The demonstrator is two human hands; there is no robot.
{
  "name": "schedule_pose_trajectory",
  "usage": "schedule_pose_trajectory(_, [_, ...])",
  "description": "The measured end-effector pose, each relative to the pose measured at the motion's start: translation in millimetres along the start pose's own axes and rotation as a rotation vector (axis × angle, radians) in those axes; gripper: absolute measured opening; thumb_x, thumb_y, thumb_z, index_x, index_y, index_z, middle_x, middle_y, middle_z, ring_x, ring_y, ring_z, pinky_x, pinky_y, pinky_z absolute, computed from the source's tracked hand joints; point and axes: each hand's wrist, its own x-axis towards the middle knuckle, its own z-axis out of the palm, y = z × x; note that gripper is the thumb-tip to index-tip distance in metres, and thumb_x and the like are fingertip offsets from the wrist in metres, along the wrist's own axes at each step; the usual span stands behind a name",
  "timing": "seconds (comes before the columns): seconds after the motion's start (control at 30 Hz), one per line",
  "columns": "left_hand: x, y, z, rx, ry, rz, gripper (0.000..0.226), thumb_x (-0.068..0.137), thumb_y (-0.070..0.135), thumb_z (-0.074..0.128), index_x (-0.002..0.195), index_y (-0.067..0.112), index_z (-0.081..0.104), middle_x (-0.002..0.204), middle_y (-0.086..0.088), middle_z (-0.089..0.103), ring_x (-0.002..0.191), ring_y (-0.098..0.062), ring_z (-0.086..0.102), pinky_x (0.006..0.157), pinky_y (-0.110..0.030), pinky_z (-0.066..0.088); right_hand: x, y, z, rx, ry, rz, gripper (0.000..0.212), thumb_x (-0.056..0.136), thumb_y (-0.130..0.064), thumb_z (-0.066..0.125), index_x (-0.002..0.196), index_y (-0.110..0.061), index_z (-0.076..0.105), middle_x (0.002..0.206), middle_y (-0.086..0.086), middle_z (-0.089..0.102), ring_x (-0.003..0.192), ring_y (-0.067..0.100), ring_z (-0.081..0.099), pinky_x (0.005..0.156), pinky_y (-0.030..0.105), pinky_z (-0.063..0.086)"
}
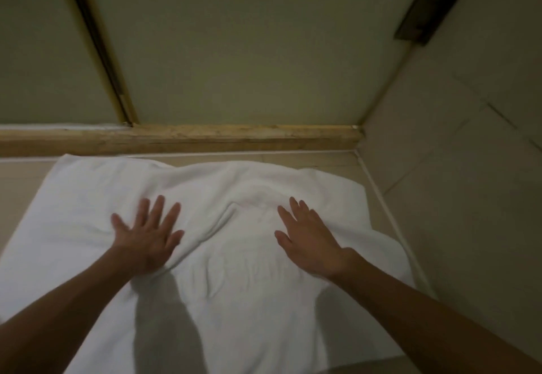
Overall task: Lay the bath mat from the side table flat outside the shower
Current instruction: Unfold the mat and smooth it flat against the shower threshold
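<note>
A white bath mat (88, 197) lies spread on the tiled floor just in front of the shower's raised threshold (181, 137). Soft wrinkles run through its middle and a fold rises between my hands. My left hand (148, 234) presses flat on the mat left of centre, fingers straight and spread. My right hand (308, 240) rests flat on the mat right of centre, fingers straight. Neither hand grips the cloth. Both forearms reach in from the bottom corners.
Glass shower panels with a dark frame strip (96, 39) stand behind the threshold. A tiled wall (469, 168) closes the right side, close to the mat's right edge. A dark plate (426, 11) is fixed high near that corner. Beige floor (17, 180) shows left of the mat.
</note>
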Motion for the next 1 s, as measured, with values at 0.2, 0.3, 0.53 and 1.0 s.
schedule_pose_trajectory(0.2, [-10.0,9.7,-20.0,0.053,-0.108,-0.052,0.064,0.094,0.058,0.013,0.148,0.036,-0.014,0.158,0.000,-0.019,0.146,-0.027,-0.008,0.107,-0.066,0.010,-1.0,42.1,-3.0,-0.038,-0.011,0.073,0.058,0.101,-0.041,0.025,0.151,-0.016,0.008,0.160,0.012,-0.002,0.147,0.030,0.000,0.118,0.042,0.004])
schedule_pose_trajectory(0.3, [-7.2,25.1,-43.7,0.064,-0.069,-0.005,0.057,0.095,0.051,0.025,0.146,0.029,0.011,0.156,-0.009,0.006,0.141,-0.031,0.014,0.107,-0.062,0.019,16.2,62.5,-14.4,-0.017,-0.013,0.132,0.058,0.101,-0.039,0.027,0.151,-0.015,0.010,0.160,0.014,-0.001,0.146,0.031,0.004,0.117,0.043,0.010])
schedule_pose_trajectory(0.53, [8.7,98.1,-73.0,-0.071,0.139,0.282,0.072,0.095,0.039,0.042,0.151,0.025,0.000,0.159,-0.010,-0.008,0.146,-0.027,-0.001,0.116,-0.049,0.008,61.3,86.8,-27.4,0.073,-0.063,0.151,0.060,0.101,-0.039,0.031,0.152,-0.020,0.006,0.159,0.009,-0.015,0.147,0.029,-0.001,0.116,0.043,0.017])
schedule_pose_trajectory(1.0, [115.0,220.3,-110.0,-0.126,0.202,0.460,0.048,0.094,0.054,0.028,0.124,0.027,0.054,0.130,-0.006,0.055,0.123,-0.026,0.045,0.107,-0.050,0.022,48.3,68.8,41.4,0.073,0.096,0.099,0.063,0.095,-0.045,0.028,0.150,-0.015,0.017,0.159,0.015,0.007,0.146,0.032,0.002,0.116,0.050,0.001])
